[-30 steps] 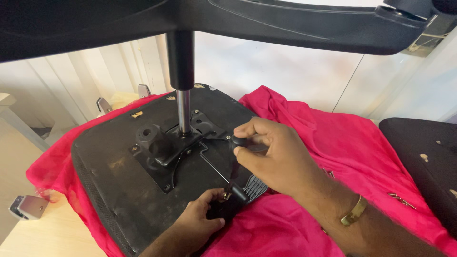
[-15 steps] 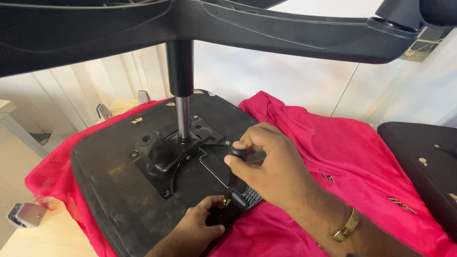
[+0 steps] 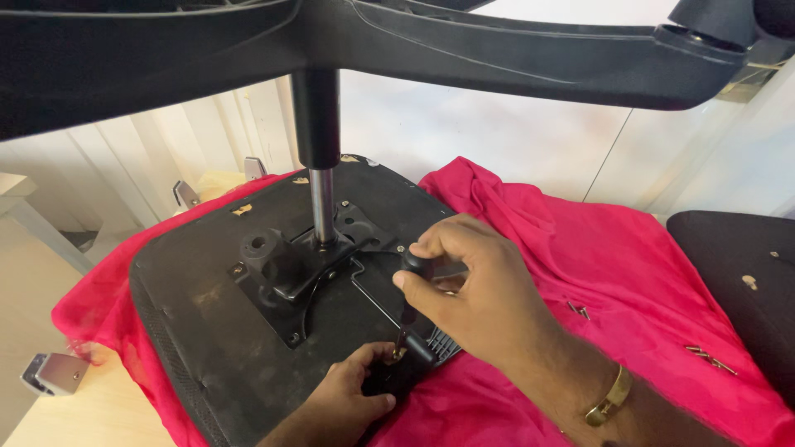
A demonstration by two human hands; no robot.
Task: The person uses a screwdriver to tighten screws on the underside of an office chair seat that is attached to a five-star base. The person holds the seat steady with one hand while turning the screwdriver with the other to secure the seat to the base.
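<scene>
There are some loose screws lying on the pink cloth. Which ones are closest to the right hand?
The pair of screws just right of the right hand, almost beside its knuckles. The other screws lie farther right on the pink cloth, near the black seat edge.

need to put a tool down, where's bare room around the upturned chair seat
Free: the pink cloth between the right hand and the black cushion, short of the loose screws; also the wooden tabletop at lower left, near a caster. Crowded: the seat underside around the metal plate, gas column and left hand.
</scene>
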